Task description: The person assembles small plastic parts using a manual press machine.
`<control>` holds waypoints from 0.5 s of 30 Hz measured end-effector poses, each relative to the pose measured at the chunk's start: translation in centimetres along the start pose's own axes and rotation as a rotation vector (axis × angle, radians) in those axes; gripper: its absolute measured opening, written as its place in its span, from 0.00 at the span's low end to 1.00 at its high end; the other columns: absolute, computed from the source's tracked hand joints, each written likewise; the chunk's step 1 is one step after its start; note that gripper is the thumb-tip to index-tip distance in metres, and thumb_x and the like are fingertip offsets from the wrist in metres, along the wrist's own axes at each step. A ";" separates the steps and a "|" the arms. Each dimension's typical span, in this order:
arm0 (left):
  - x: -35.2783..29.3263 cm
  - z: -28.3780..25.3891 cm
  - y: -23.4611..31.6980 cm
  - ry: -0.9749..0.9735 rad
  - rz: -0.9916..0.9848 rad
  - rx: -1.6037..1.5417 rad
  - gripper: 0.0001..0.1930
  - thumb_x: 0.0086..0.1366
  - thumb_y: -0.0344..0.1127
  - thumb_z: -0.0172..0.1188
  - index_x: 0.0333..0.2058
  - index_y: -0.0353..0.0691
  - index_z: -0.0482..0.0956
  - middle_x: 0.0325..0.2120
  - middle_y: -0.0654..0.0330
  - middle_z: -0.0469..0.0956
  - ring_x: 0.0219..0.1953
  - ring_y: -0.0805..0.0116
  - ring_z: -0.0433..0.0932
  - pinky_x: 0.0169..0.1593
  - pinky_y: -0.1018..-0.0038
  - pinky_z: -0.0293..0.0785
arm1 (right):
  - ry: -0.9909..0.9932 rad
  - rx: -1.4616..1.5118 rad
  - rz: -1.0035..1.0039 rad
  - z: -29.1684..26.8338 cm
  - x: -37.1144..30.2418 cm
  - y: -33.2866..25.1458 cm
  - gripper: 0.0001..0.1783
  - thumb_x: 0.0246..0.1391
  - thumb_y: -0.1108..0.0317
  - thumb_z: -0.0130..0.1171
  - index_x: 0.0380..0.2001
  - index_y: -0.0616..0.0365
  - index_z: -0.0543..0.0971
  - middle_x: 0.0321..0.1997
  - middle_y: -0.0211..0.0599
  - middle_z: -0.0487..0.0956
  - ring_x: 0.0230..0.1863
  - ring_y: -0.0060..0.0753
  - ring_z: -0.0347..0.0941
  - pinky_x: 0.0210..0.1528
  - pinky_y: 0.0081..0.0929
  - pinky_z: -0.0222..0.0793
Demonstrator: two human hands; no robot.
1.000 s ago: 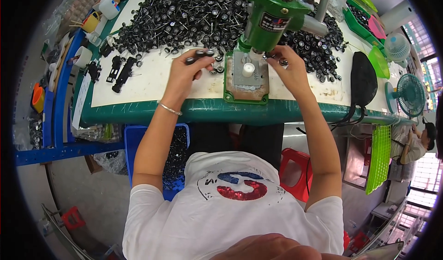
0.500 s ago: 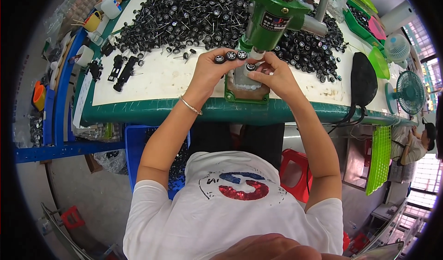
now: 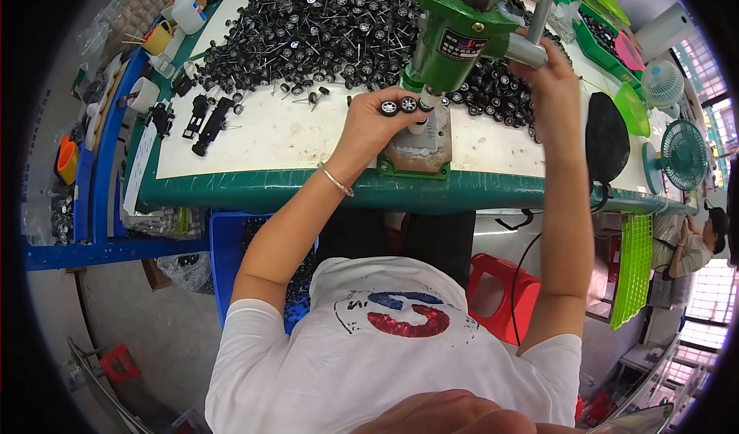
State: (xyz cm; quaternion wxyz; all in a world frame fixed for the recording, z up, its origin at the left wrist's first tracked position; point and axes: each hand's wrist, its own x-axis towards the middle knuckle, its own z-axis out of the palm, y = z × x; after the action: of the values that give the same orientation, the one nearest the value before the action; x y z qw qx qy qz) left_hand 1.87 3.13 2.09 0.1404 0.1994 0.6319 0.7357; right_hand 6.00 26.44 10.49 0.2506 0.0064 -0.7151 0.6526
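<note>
My left hand [image 3: 377, 122] pinches a row of small black toy wheels [image 3: 408, 105] with silver spokes under the ram of a green bench press [image 3: 456, 41]. The wheel at the row's right end is partly hidden by the ram tip [image 3: 431, 98]. Below it, a pale piece rests over the metal base [image 3: 419, 155]. My right hand [image 3: 548, 80], slightly smeared by motion, is closed around the press's lever [image 3: 527, 51] at its metal hub. Part of its grip is hidden.
A large heap of wheels on axles [image 3: 331, 34] covers the far table. Black toy chassis [image 3: 212, 126] lie at the left. Right of the press are a black cloth item [image 3: 606, 138], a green fan [image 3: 683, 155] and a green bin [image 3: 593, 34]. A red stool [image 3: 504, 295] stands below.
My right hand has left the wheels and moved up and right to the press lever. My left hand has shifted slightly right, bringing its wheels under the ram.
</note>
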 end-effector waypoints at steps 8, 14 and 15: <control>0.7 0.6 -0.5 0.020 0.008 -0.071 0.09 0.53 0.25 0.66 0.35 0.37 0.83 0.25 0.67 0.80 0.27 0.81 0.76 0.32 0.83 0.72 | 0.190 0.332 0.036 6.4 6.5 -12.9 0.12 0.60 0.60 0.52 0.37 0.58 0.76 0.25 0.26 0.73 0.21 0.20 0.66 0.25 0.21 0.65; 0.7 0.5 0.2 -0.001 -0.010 -0.073 0.09 0.53 0.25 0.66 0.35 0.36 0.83 0.26 0.65 0.81 0.28 0.80 0.77 0.33 0.82 0.74 | 0.229 0.299 0.010 6.1 9.9 -11.4 0.15 0.57 0.52 0.58 0.27 0.50 0.72 0.13 0.14 0.63 0.06 0.12 0.53 0.05 0.18 0.54; 0.8 0.5 0.1 -0.013 0.020 -0.028 0.09 0.53 0.25 0.66 0.35 0.36 0.83 0.27 0.65 0.81 0.28 0.80 0.78 0.34 0.82 0.74 | 0.189 0.311 -0.052 5.7 9.6 -11.2 0.14 0.57 0.53 0.58 0.27 0.49 0.72 0.13 0.14 0.62 0.07 0.11 0.52 0.05 0.16 0.50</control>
State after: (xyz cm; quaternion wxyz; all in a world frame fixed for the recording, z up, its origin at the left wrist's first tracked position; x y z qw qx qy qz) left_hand 1.39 3.90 2.29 0.1400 0.2084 0.6186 0.7445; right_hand -0.67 22.51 24.29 0.3293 0.0021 -0.5785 0.7463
